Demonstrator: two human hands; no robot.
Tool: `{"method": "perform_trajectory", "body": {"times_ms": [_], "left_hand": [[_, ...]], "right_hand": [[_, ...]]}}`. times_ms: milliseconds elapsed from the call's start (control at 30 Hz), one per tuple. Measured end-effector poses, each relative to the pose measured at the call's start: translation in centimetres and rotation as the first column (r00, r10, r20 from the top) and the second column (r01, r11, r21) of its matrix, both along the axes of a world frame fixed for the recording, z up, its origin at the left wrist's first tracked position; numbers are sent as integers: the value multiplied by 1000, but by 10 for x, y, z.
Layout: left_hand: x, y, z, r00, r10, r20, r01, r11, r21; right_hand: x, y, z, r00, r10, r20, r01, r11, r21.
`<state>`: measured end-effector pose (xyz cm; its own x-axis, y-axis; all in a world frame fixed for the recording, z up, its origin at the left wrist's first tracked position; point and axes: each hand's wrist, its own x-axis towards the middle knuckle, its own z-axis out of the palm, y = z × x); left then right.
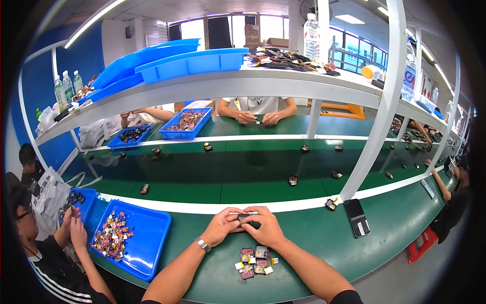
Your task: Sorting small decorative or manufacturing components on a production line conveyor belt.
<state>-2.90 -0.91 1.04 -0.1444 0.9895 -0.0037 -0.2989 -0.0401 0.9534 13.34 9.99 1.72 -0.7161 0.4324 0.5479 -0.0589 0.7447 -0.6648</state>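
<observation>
Over the green bench (192, 273), my left hand (220, 228) and my right hand (265, 228) meet fingertip to fingertip. Between them they grip a small black plastic case (243, 217), partly covered by the fingers. Just below my hands lies a cluster of small black-framed cases (256, 262) with red circuit boards and white and yellow tabs. A blue tray (157, 243), left of my left forearm, contains a heap of small red parts with pale tabs (112, 235).
A white metal post (372, 116) rises at right, beside a black flip-cover case (357, 218). Beyond the white ledge, a green conveyor belt (243, 169) carries scattered cases. Overhead is a loaded shelf (217, 86). Co-workers sit left, opposite and far right.
</observation>
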Motion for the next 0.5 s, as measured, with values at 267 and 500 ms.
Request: {"method": "perform_trajectory", "body": {"times_ms": [267, 500], "left_hand": [[-1, 0, -1, 1000, 10, 9, -10, 1000, -12], [-2, 0, -5, 999, 30, 35, -30, 1000, -5]], "right_hand": [[-8, -9, -7, 989, -134, -55, 134, 991, -8], [-9, -7, -10, 990, -117, -77, 114, 993, -43]]}}
